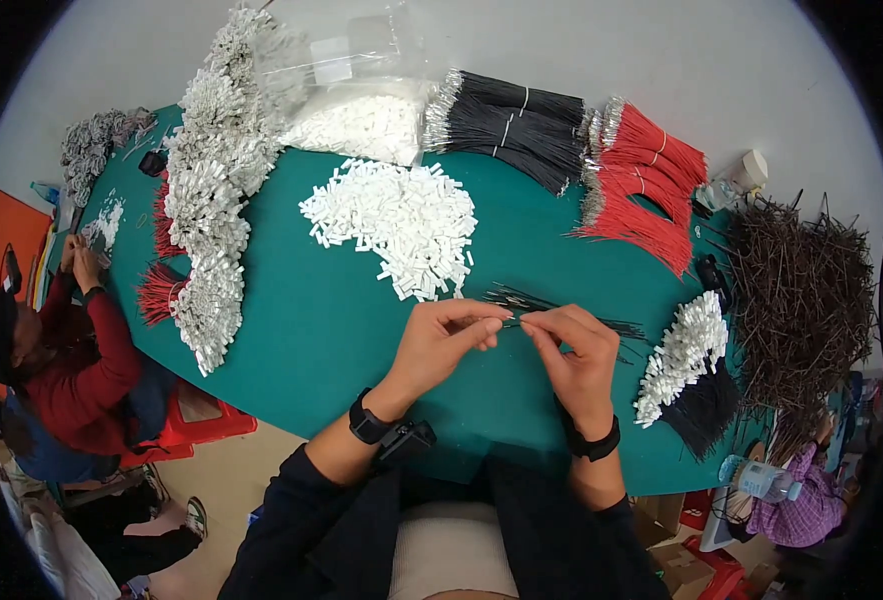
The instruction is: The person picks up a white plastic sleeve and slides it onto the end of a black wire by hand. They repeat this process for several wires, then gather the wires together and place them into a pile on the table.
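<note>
My left hand point(441, 343) and my right hand point(576, 358) meet fingertip to fingertip above the green table point(321, 320). Between them they pinch a thin black wire point(514, 320); whether a white connector sits on its end I cannot tell. A small loose bunch of black wires point(551, 305) lies on the table just behind my fingers. A heap of small white connectors point(396, 225) lies beyond my left hand. To the right of my right hand sits a bundle of black wires with white connectors fitted point(686, 365). Both wrists wear black bands.
Bundles of black wires point(511, 125) and red wires point(646, 180) lie at the back, next to a clear bag of white connectors point(361, 115). Finished white-tipped wires point(211, 190) pile at the left. Dark wire heap point(801, 290) at right. A person in red point(71, 350) works at the left; another person's sleeve point(801, 500) shows at lower right.
</note>
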The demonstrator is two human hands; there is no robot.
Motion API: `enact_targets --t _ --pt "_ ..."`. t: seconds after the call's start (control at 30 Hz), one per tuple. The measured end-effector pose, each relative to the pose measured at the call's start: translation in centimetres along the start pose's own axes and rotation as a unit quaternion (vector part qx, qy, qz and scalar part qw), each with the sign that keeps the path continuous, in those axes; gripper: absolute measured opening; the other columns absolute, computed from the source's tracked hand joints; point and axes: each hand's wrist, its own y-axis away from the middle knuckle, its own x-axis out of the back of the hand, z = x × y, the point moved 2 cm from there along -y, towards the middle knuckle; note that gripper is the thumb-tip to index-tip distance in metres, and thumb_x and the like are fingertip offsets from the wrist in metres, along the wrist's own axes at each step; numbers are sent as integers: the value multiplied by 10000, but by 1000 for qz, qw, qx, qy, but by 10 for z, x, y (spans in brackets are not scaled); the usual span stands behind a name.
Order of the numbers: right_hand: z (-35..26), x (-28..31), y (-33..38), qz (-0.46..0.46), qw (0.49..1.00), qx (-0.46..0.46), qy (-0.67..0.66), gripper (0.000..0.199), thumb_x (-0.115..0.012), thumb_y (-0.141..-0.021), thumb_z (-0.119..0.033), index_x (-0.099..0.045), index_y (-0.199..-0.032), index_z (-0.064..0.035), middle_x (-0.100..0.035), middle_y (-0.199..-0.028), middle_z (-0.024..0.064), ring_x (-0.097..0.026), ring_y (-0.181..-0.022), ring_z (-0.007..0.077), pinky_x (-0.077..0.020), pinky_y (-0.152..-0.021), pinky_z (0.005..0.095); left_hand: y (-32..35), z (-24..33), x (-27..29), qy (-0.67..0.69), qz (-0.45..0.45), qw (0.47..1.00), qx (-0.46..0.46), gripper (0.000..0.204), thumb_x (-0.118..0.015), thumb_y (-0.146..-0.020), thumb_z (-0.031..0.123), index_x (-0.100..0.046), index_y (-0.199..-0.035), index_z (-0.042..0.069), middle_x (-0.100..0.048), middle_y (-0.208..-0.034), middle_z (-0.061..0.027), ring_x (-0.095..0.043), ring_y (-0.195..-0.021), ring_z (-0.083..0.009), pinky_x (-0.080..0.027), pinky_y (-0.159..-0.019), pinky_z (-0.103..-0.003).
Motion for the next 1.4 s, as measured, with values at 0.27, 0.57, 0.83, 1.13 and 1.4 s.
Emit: enact_targets --t 0.27,0.57,0.83,1.13,1.4 --pt "-1 -2 1 -17 1000 0 -11 131 -759 -820 51 -760 -938 -6 -716 -824 81 -661 -699 150 -491 -589 259 1 1 2 -20 20 999 18 145 -709 -964 116 -770 -1029 1 -725 -839 -46 -638 -708 -83 -516 -643 -228" --pt "-2 -2 2 -20 998 -43 -29 137 -775 -799 46 -744 -922 -7 -708 -825 94 -669 -703 198 -502 -584 295 1 0 1 0 14 1000 18 139 -716 -960 123 -771 -1013 7 -716 -814 -35 -627 -694 -71 -500 -623 -221" --pt "-2 -2 2 -3 1000 -12 -15 123 -766 -805 53 -742 -916 5 -703 -811 81 -647 -678 166 -479 -568 278 1 0 0 3 18 1000 22 131 -711 -957 109 -772 -1016 9 -716 -819 -31 -626 -696 -69 -496 -622 -218" --pt "-2 -2 0 -17 996 -72 -50 93 -769 -823 24 -749 -912 5 -688 -781 60 -555 -612 101 -403 -543 241 1 3 0 1 19 1000 18 133 -718 -947 95 -774 -1034 12 -712 -814 -29 -620 -694 -68 -496 -626 -219" --pt "-1 2 2 13 995 -86 -43 66 -762 -838 13 -746 -901 7 -680 -772 55 -553 -620 103 -391 -546 245 -2 0 6 77 -29 996 37 224 -604 -1033 125 -729 -1157 -14 -712 -911 -60 -641 -819 -100 -517 -730 -232"
